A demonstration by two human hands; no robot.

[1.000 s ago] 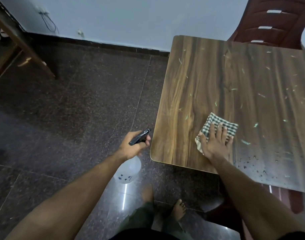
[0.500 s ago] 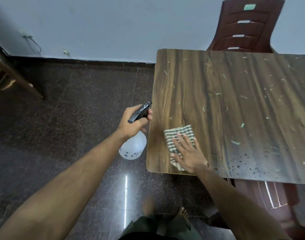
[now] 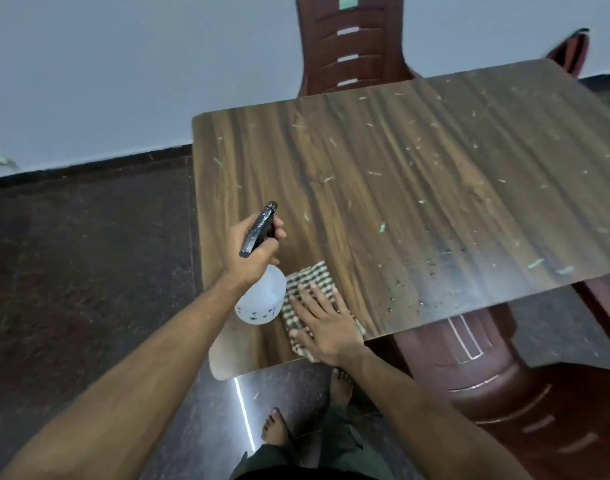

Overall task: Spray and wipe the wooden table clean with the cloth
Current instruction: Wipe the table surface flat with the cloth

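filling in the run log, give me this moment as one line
left hand grips spray bottle above table | right hand flat on cloth | debris, droplets remain

Cloth on table near edge; spray bottle just left.

One head-worn camera looks steeply down, close over the table's near-left corner.
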